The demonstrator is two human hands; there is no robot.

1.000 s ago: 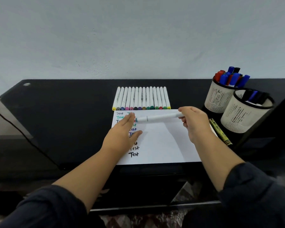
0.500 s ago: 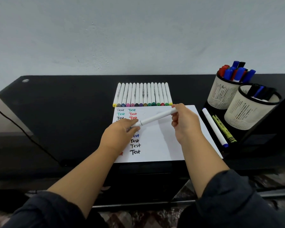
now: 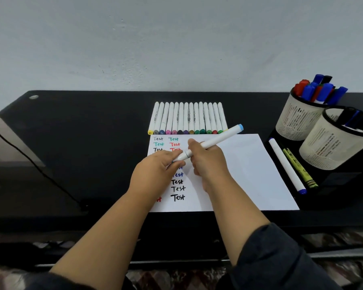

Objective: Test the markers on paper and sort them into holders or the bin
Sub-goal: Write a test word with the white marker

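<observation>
Fingers of your left hand [image 3: 157, 170] pinch the cap end while your right hand [image 3: 208, 162] grips the marker [image 3: 214, 141] barrel above the paper [image 3: 239, 170], probably so you can uncap it and test.

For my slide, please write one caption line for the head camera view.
Both hands, left hand and right hand, hold a white marker above the test paper.

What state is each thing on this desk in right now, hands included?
Left hand: pinching the marker's lower end.
Right hand: gripping the marker's barrel.
Held marker: tilted above the paper, blue end up.
Paper: flat, "Test" written in two columns.
Row of markers: lying side by side, capped.
Far holder: upright, full of markers.
Near holder: upright, few markers.
White marker: lying capped beside the paper.
</observation>
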